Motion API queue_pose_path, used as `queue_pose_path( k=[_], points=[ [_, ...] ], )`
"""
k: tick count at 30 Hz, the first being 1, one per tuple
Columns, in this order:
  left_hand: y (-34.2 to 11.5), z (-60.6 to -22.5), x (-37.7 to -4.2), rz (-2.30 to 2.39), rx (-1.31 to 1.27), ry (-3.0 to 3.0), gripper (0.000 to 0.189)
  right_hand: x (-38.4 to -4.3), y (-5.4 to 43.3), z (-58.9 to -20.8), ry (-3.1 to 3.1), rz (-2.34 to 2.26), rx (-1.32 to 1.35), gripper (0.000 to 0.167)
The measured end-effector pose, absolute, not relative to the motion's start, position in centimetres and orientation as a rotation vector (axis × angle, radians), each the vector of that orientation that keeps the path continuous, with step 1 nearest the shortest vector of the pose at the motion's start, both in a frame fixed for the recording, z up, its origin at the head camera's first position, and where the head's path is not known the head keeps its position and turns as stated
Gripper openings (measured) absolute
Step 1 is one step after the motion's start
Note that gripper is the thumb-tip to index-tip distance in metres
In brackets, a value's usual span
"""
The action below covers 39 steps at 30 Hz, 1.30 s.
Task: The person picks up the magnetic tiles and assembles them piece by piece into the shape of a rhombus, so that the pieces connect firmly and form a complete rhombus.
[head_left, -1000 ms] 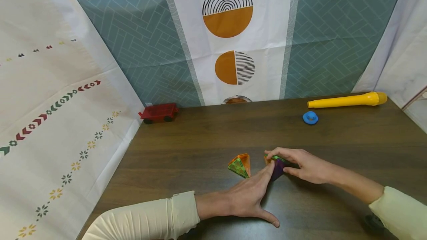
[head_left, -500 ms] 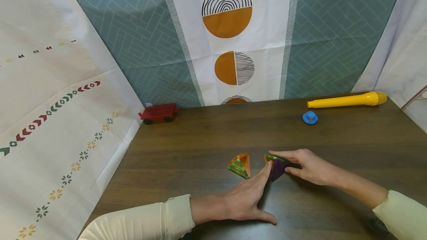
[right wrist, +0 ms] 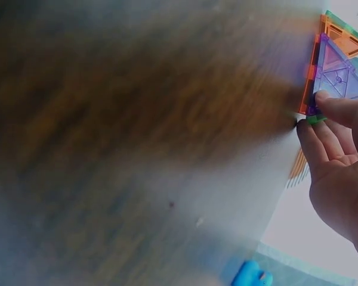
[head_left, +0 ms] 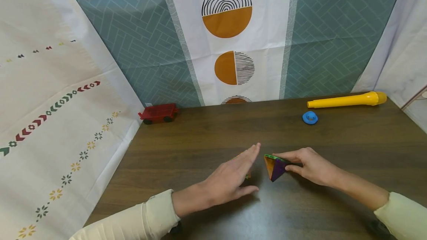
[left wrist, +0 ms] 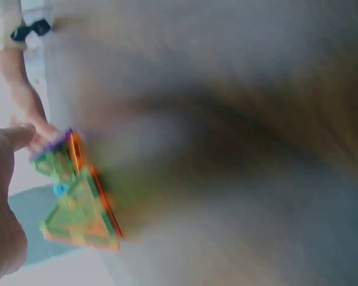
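My right hand point(head_left: 310, 166) pinches a small pyramid of magnetic tiles point(head_left: 278, 169), with purple, orange and green faces, low over the brown table. In the right wrist view the thumb presses the purple tile point(right wrist: 343, 77) while the other fingers lie at its green side. My left hand point(head_left: 225, 179) has straight fingers, thumb spread, and holds nothing. It covers most of a second magnetic-tile pyramid in the head view. The left wrist view shows this green and orange pyramid point(left wrist: 77, 211) beside the hand, nearer than the one in my right hand.
A red toy wagon point(head_left: 159, 113) stands at the back left of the table point(head_left: 200, 132). At the back right lie a yellow toy microphone point(head_left: 347, 100) and a blue rubber duck point(head_left: 310, 117). Fabric hangings border the back and sides.
My left hand has drawn back leftward from the purple-faced pyramid and now hides most of the other one. My right hand keeps its place at the pyramid, with its fingertips shifted slightly right.
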<state>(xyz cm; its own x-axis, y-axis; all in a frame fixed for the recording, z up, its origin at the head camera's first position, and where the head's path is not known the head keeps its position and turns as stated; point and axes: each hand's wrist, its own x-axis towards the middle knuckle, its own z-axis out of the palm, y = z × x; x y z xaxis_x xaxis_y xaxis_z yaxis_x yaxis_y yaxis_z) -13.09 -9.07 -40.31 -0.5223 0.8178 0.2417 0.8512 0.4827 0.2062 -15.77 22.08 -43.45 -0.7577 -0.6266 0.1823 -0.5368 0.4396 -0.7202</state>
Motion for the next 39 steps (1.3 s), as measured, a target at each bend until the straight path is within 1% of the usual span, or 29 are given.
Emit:
queue_pose_path(
  k=[5, 8, 11, 14, 20, 23, 29, 39],
  points=[
    [-10.7, -40.7, -14.4, -0.48, -1.362, -2.51, 0.116, -15.6, 22.1, -43.4, 2.603, -1.205, -1.034, 0.053],
    [-11.7, -41.0, -15.1, -0.522, -1.301, -2.55, 0.119, -15.4, 22.2, -43.2, 2.611, -1.218, -0.99, 0.052],
    [-12.7, -41.3, -15.8, -0.571, -1.266, -2.603, 0.118, -15.3, 22.2, -43.1, 2.617, -1.244, -0.948, 0.049],
    [-13.5, -41.6, -16.5, -0.621, -1.24, -2.656, 0.109, -15.2, 22.2, -43.1, 2.634, -1.266, -0.93, 0.046],
    [-14.4, -42.6, -17.6, -0.771, -1.219, -2.701, 0.078, -15.1, 22.2, -43.0, 2.664, -1.291, -0.895, 0.037],
    [-14.6, -42.9, -17.9, -0.836, -1.206, -2.714, 0.069, -15.1, 22.1, -42.9, 2.673, -1.286, -0.873, 0.033],
    [-14.7, -43.4, -18.2, -0.966, -1.206, -2.757, 0.061, -15.0, 22.0, -42.9, 2.668, -1.29, -0.854, 0.03],
    [-14.9, -43.8, -18.2, -1.049, -1.243, -2.781, 0.055, -15.0, 21.9, -42.9, 2.675, -1.278, -0.827, 0.03]
  ],
)
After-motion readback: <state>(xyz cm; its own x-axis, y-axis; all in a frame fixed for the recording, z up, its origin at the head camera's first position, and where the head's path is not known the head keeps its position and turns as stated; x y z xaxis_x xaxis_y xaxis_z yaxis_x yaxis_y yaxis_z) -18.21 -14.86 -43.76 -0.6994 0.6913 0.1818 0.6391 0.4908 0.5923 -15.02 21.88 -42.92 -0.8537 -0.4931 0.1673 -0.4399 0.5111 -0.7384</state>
